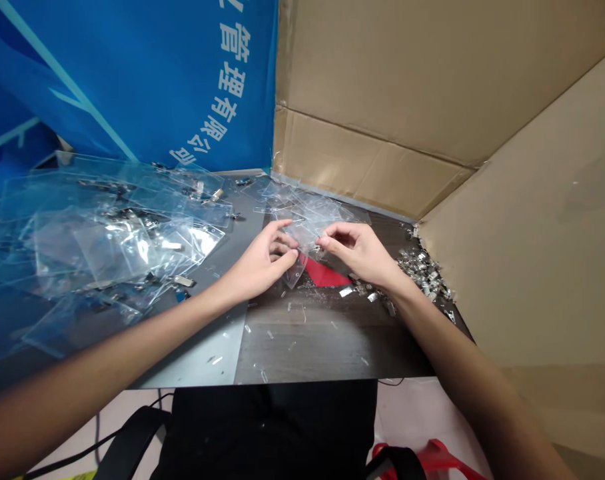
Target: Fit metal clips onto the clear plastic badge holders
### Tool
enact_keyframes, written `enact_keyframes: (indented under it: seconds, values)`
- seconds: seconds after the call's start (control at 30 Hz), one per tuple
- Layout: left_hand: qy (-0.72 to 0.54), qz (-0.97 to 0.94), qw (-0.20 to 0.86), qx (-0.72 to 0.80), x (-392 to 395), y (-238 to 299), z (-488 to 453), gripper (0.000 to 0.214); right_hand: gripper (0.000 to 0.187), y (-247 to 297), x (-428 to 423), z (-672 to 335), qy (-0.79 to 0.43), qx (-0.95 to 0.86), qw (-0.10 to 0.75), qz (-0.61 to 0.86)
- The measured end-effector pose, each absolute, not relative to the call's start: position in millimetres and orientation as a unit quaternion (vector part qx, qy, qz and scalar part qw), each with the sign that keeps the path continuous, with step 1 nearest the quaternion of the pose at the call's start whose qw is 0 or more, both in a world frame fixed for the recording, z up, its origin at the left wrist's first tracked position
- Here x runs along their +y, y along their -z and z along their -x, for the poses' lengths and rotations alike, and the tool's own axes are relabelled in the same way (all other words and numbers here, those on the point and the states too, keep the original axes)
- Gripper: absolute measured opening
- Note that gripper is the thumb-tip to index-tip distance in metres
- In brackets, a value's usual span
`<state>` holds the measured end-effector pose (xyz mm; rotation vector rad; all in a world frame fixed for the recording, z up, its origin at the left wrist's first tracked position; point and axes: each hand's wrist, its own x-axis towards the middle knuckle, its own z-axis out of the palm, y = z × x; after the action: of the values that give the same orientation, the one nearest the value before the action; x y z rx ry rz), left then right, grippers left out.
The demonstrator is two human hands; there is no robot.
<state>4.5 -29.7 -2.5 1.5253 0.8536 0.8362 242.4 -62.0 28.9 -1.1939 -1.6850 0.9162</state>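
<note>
Clear plastic sleeve (295,273) at middle of tabletop (302,333), just beside red piece (327,275), between two hands. Left hand (267,263) curled, thumb and fingers pinching sleeve; right hand (358,252) narrowed at fingertips on small item (318,249), perhaps metal clip, too small for me to confirm. From my remote seat, I judge sleeve light, limp, slippery, easily creased: best gripped by edge. Metal clips (427,275), heaped right, look light, stiff; I'd take flat sides. Loose sleeves (107,247) piled left.
</note>
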Motion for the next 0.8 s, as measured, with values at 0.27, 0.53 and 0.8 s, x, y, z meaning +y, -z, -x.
enact_keyframes:
  seconds: [0.27, 0.53, 0.8]
  values:
    - [-0.367, -0.640, 0.567, 0.366, -28, 6, -6, 0.066, 0.047, -23, -73, -227, -0.517, -0.576, 0.452, 0.443]
    - [-0.395, -0.620, 0.571, 0.364, -27, 4, -5, 0.060, 0.047, -20, -77, -219, -0.586, -0.506, 0.482, 0.410]
    - [-0.406, -0.605, 0.583, 0.360, -30, 3, -6, 0.061, 0.045, -15, -79, -216, -0.592, -0.491, 0.475, 0.427]
